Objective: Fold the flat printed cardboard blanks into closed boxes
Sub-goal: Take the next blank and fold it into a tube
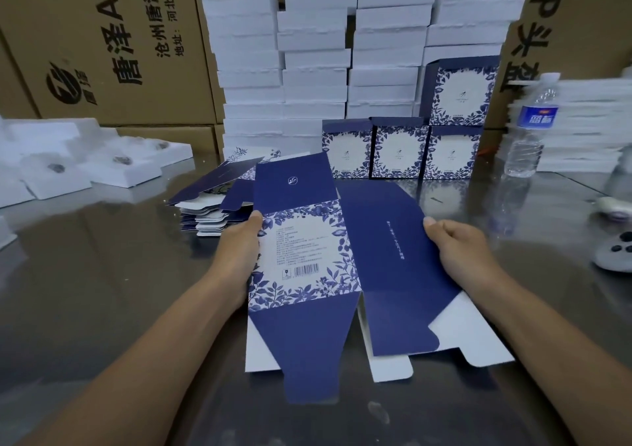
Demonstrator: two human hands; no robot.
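A flat blue-and-white printed cardboard blank (328, 257) is held above the metal table (102, 274) in front of me. My left hand (239, 243) grips its left edge beside the floral panel with the barcode. My right hand (458, 243) grips the right edge of the plain dark-blue panel. The blank's flaps hang open toward me, white undersides showing. A stack of more flat blanks (219, 202) lies behind my left hand. Several folded boxes (398, 149) stand in a row further back, one more (460, 93) stacked on top.
Tall stacks of white foam inserts (314, 52) rise behind the boxes, brown cartons (102, 41) beside them. White foam trays (85, 161) lie at the left. A water bottle (528, 127) stands at the right, with small white devices (615, 250) near the right edge.
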